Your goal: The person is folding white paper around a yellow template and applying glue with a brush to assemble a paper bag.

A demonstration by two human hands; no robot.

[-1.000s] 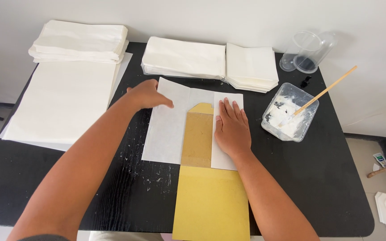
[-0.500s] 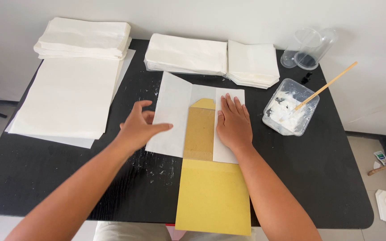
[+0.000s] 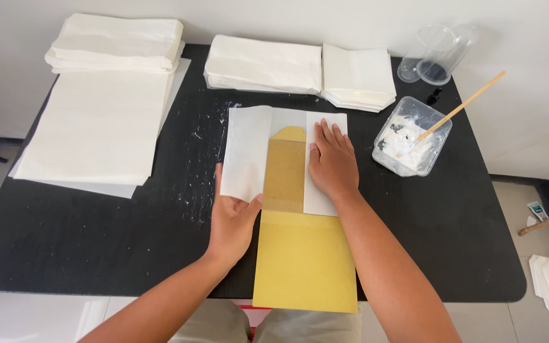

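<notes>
Two hands are working a white paper sheet (image 3: 247,152) around a yellow card (image 3: 305,260) at the middle of the black table (image 3: 96,241). Right hand (image 3: 333,164) is lying flat, fingers spread, pressing the sheet's right flap down beside the card's upper part. Left hand (image 3: 232,219) is open too, fingers under or against the lower edge of the left flap, thumb on top; whether it is pinching or only pushing cannot be told. Neither hand is clamped on anything.

Judging progress: the right flap is looking folded and held, the left flap is lying flat and unfolded, and a strip of the card is showing bare between the two. The card's lower half is sticking out toward the person, uncovered. So the wrap seems about half made.

Beyond the card, two stacks of folded white pieces (image 3: 263,63) are sitting, seemingly finished. Left of the card, large flat sheets (image 3: 96,127) are waiting. Right of the card, a clear tub of white paste (image 3: 411,136) is holding a wooden stick (image 3: 462,106).
</notes>
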